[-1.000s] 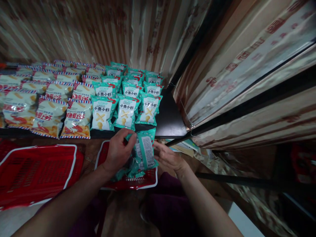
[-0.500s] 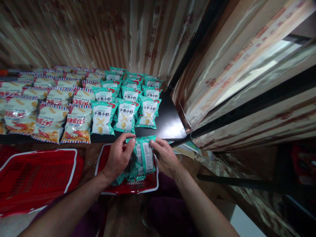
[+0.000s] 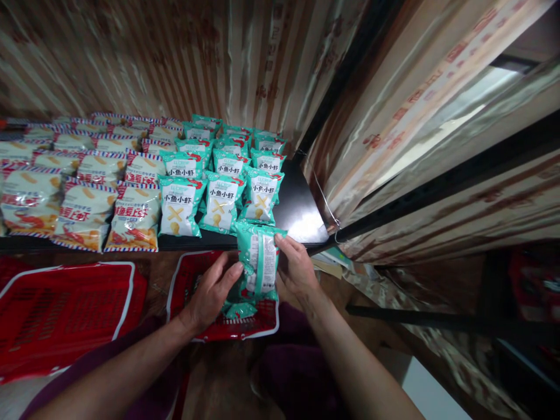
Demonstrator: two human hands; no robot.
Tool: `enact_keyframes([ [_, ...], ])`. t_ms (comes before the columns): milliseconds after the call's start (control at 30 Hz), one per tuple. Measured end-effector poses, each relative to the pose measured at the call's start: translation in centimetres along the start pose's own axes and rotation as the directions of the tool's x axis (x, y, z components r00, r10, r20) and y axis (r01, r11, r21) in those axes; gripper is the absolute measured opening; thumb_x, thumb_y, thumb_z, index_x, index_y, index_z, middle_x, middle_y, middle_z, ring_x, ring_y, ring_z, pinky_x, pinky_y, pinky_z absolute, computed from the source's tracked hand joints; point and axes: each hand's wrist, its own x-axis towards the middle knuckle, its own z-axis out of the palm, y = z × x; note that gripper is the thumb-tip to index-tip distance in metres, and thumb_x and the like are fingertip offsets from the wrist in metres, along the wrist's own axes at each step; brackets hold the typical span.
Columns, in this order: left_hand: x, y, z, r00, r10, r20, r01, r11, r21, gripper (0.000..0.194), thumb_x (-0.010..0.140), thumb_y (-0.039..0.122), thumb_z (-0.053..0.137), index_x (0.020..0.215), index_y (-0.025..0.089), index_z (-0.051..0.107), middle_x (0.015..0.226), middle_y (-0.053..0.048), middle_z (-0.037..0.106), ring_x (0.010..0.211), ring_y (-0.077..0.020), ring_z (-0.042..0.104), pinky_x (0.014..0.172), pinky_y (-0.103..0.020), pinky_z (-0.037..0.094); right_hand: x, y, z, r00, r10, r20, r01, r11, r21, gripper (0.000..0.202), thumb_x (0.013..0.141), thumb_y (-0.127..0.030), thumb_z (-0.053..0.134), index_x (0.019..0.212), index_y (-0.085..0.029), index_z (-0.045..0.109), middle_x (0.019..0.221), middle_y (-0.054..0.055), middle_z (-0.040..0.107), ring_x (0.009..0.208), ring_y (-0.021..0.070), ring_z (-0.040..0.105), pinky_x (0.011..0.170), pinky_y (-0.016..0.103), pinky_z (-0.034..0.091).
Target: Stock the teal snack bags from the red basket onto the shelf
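Observation:
My right hand (image 3: 298, 265) pinches the upper right edge of a teal snack bag (image 3: 259, 262), whose back with its printed text panel faces me. The bag is upright over a red basket (image 3: 174, 286), just in front of the shelf edge. At the bag's left side is my left hand (image 3: 214, 294), thumb and fingers apart; its thumb tip is close to the bag, and I cannot tell whether it touches. More teal bags (image 3: 240, 310) lie below in the basket, partly hidden. Rows of matching teal bags (image 3: 222, 201) stand on the black shelf (image 3: 301, 216), fronts toward me.
White snack bags with striped edges (image 3: 133, 216) fill the shelf's left part. Another red basket (image 3: 65, 309) stands on the floor at left. Black metal posts (image 3: 420, 189) and a thin wire (image 3: 321, 195) border the right. Patterned curtains (image 3: 262, 52) hang behind.
The teal bag has risen a little and moved slightly right, toward the shelf. My left hand has let go of its upper left edge and dropped lower. My right hand still holds on.

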Motion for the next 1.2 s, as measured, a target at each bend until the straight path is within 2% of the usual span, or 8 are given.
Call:
enact_keyframes([
  [333, -0.8, -1.4, -0.2, 0.981, -0.159, 0.108, 0.184, 0.940, -0.287, 0.043, 0.081, 0.047, 0.060, 0.111, 0.018, 0.052, 0.102, -0.008, 0.067, 0.080, -0.0182, 0.063, 0.059, -0.027, 0.052, 0.3, 0.0, -0.1, 0.981, -0.063, -0.186, 0.079, 0.994, 0.081, 0.022, 0.064, -0.035, 0.080, 0.066, -0.018, 0.066, 0.056, -0.004, 0.063, 0.057, 0.0133, 0.060, 0.055, 0.025, 0.049],
  [500, -0.9, -0.8, -0.9, 0.981, -0.098, -0.167, 0.069, 0.983, -0.168, 0.038, 0.079, 0.047, 0.064, 0.102, 0.018, 0.057, 0.089, -0.004, 0.067, 0.077, -0.0151, 0.061, 0.066, -0.025, 0.050, -0.3, -0.7, 0.0, 0.984, -0.106, -0.145, 0.120, 0.989, 0.087, 0.020, 0.067, -0.034, 0.079, 0.065, -0.018, 0.067, 0.062, -0.003, 0.067, 0.056, 0.0105, 0.058, 0.057, 0.022, 0.048],
  [667, -0.5, 1.2, -2.7, 0.909, 0.017, -0.416, -0.045, 0.997, -0.056, 0.033, 0.079, 0.046, 0.064, 0.099, 0.020, 0.060, 0.078, 0.001, 0.064, 0.069, -0.0119, 0.058, 0.061, -0.021, 0.047, -1.0, -1.5, -1.1, 0.988, 0.050, 0.148, -0.047, 0.999, -0.024, 0.024, 0.065, -0.030, 0.081, 0.083, -0.019, 0.070, 0.073, -0.001, 0.070, 0.063, 0.0115, 0.062, 0.061, 0.022, 0.050],
  [767, 0.1, 1.7, -3.9, 0.907, 0.032, -0.421, -0.100, 0.985, -0.142, 0.030, 0.078, 0.044, 0.065, 0.099, 0.022, 0.059, 0.079, 0.003, 0.063, 0.067, -0.0111, 0.059, 0.059, -0.021, 0.048, -1.4, -1.1, -1.6, 0.905, 0.185, 0.384, -0.146, 0.981, -0.129, 0.032, 0.067, -0.027, 0.080, 0.096, -0.020, 0.069, 0.085, 0.000, 0.072, 0.074, 0.0112, 0.065, 0.072, 0.021, 0.050],
  [867, 0.6, 1.8, -4.9, 0.919, 0.049, -0.390, -0.094, 0.991, -0.095, 0.031, 0.076, 0.044, 0.066, 0.096, 0.021, 0.061, 0.074, 0.003, 0.062, 0.061, -0.0103, 0.057, 0.053, -0.020, 0.046, -1.8, -0.5, -1.7, 0.713, 0.354, 0.605, -0.229, 0.933, -0.276, 0.045, 0.070, -0.028, 0.079, 0.112, -0.021, 0.064, 0.096, 0.002, 0.072, 0.085, 0.0140, 0.066, 0.079, 0.025, 0.050],
  [933, 0.9, 1.8, -5.4, 0.939, 0.055, -0.341, -0.063, 0.998, -0.015, 0.031, 0.076, 0.044, 0.066, 0.093, 0.019, 0.063, 0.070, 0.002, 0.061, 0.057, -0.0101, 0.055, 0.049, -0.019, 0.043, -2.0, -0.4, -1.7, 0.593, 0.433, 0.679, -0.230, 0.899, -0.372, 0.046, 0.073, -0.034, 0.076, 0.116, -0.021, 0.063, 0.100, 0.004, 0.072, 0.091, 0.0165, 0.066, 0.082, 0.027, 0.050],
  [1000, 1.1, 1.7, -5.8, 0.960, 0.071, -0.273, -0.055, 0.996, 0.064, 0.030, 0.076, 0.043, 0.064, 0.092, 0.018, 0.065, 0.072, 0.000, 0.063, 0.057, -0.0109, 0.056, 0.049, -0.019, 0.044, -1.9, -0.6, -2.0, 0.545, 0.475, 0.690, -0.218, 0.876, -0.431, 0.048, 0.075, -0.040, 0.073, 0.118, -0.020, 0.063, 0.106, 0.006, 0.071, 0.096, 0.0183, 0.065, 0.085, 0.029, 0.049],
  [1200, 1.3, 0.7, -5.4, 0.993, 0.111, 0.045, -0.119, 0.953, 0.278, 0.020, 0.083, 0.032, 0.054, 0.093, 0.021, 0.067, 0.083, -0.002, 0.069, 0.072, -0.0144, 0.063, 0.062, -0.023, 0.049, -1.3, -0.6, -2.2, 0.740, 0.363, 0.566, -0.245, 0.930, -0.275, 0.060, 0.076, -0.054, 0.069, 0.124, -0.020, 0.060, 0.119, 0.012, 0.065, 0.110, 0.0234, 0.061, 0.092, 0.037, 0.048],
])
